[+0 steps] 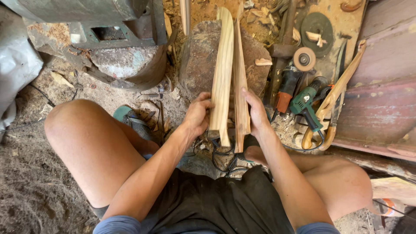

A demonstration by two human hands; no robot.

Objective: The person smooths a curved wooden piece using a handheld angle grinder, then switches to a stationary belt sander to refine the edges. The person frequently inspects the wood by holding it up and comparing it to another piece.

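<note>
Two long pale carved wood pieces stand side by side in front of me, leaning up against a brown stone block (199, 56). My left hand (197, 115) grips the lower part of the left wood piece (222, 65). The right wood piece (239, 73) is thinner, and my right hand (256, 112) holds it near its lower end. The two pieces touch along their length. Both hands sit between my bare knees.
An angle grinder with a disc (294, 78) and a green power tool (308, 104) lie to the right beside curved wooden pieces (338, 91). A rusty metal base (125, 60) stands at upper left. Cables (221, 154) lie under the wood. Sawdust and shavings cover the ground.
</note>
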